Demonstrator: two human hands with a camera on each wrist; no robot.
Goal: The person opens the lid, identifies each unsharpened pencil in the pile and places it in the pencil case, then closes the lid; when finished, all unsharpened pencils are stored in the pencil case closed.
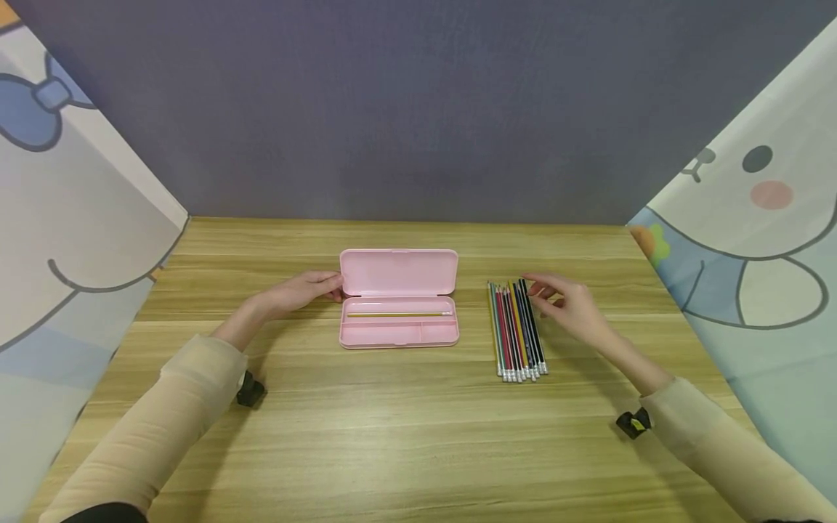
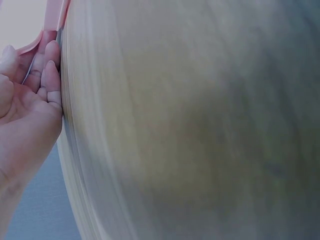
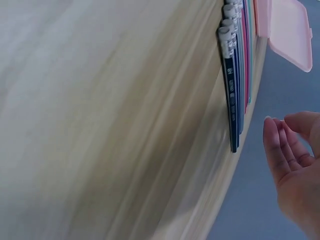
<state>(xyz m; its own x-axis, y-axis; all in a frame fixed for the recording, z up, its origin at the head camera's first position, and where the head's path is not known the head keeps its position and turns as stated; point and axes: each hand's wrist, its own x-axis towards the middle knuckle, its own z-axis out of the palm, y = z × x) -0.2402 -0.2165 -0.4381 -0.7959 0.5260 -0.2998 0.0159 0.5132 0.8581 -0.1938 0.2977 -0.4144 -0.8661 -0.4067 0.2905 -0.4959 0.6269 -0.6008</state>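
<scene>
A pink pencil case [image 1: 400, 273] lies unfolded on the table, its lid tilted up at the back. One gold-coloured pencil [image 1: 392, 314] rests in its long rear compartment. My left hand [image 1: 302, 290] pinches the lid's left edge, thumb in front and fingers behind, as the left wrist view shows at the pink lid [image 2: 52, 17]. Right of the case, several pencils [image 1: 518, 334] lie side by side with white eraser ends toward me. My right hand [image 1: 570, 303] hovers by their far right ends, fingers bent loosely, holding nothing; the right wrist view shows it apart from the dark pencil [image 3: 231, 95].
The wooden table [image 1: 392, 443] ends at a grey-blue panel [image 1: 405, 123] behind. Cartoon-printed sheets stand along the left [image 1: 91, 189] and right [image 1: 765, 240] sides. A dark wrist device [image 1: 250, 390] is by the left sleeve, another device [image 1: 633, 423] by the right.
</scene>
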